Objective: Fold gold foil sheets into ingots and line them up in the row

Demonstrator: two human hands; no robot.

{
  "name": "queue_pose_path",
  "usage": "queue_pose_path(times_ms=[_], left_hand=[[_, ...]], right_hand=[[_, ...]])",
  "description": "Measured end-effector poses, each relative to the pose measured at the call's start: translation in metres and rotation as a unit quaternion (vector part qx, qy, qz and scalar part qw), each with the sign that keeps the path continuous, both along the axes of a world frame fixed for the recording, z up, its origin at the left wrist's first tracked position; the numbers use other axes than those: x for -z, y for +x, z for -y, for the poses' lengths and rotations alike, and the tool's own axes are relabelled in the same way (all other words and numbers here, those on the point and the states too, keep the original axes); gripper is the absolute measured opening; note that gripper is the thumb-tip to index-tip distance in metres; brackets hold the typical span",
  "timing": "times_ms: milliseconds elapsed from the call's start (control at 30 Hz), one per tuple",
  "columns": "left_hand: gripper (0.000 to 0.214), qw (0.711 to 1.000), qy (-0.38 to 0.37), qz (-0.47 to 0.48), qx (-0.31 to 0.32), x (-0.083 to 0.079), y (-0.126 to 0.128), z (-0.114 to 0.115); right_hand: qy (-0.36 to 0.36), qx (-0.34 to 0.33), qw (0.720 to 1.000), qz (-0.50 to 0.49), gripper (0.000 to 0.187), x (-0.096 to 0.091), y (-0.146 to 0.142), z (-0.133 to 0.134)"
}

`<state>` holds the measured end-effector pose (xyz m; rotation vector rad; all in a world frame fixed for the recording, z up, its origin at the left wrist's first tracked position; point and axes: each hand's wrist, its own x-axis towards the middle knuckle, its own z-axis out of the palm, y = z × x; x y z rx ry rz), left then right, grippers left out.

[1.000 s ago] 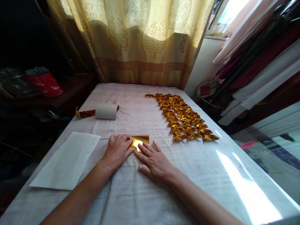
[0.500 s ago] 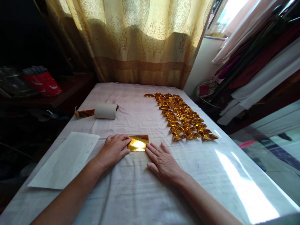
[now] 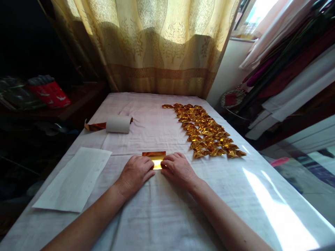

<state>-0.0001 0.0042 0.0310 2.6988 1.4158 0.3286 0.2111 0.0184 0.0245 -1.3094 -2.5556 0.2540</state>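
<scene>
A small rectangle of shiny gold foil paper [image 3: 157,164] lies on the cloth-covered table in front of me. My left hand [image 3: 136,170] covers its left part, fingers curled together with the thumb at the near edge. At the right part, my right hand [image 3: 179,170] pinches the near edge in the same way. Between my fingertips the foil's bright middle shows, while its darker far edge lies flat. Both thumbs are partly hidden under the fingers. To the right stand rows of folded gold foil pieces [image 3: 206,130], shaped like small ingots.
A grey cardboard tube [image 3: 117,124] with gold foil sticking out lies at the back left. Nearer, a white paper sheet [image 3: 74,179] rests on the white tablecloth [image 3: 157,216]. Behind the table hangs a gold curtain [image 3: 162,52]; clothes [image 3: 295,83] hang at the right.
My right hand has gone from lying flat beside the foil to pinching its right part. My left hand has slid right and closed on the left part. The foil stays in place.
</scene>
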Motion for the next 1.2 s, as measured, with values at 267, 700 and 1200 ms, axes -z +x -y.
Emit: queue_pose_path(times_ms=[267, 700, 1200], left_hand=[[0.019, 0.997, 0.064, -0.039, 0.015, 0.013, -0.002, -0.002], [0.028, 0.991, 0.066, 0.112, -0.016, 0.025, -0.023, -0.012], [0.021, 0.983, 0.022, 0.145, -0.113, 0.028, -0.022, -0.014]], right_hand=[[0.019, -0.002, 0.999, -0.049, 0.012, 0.010, 0.003, 0.001], [0.040, 0.047, 0.989, -0.138, 0.016, 0.024, -0.001, -0.001], [0.030, 0.162, 0.979, -0.122, 0.017, 0.025, -0.008, -0.006]])
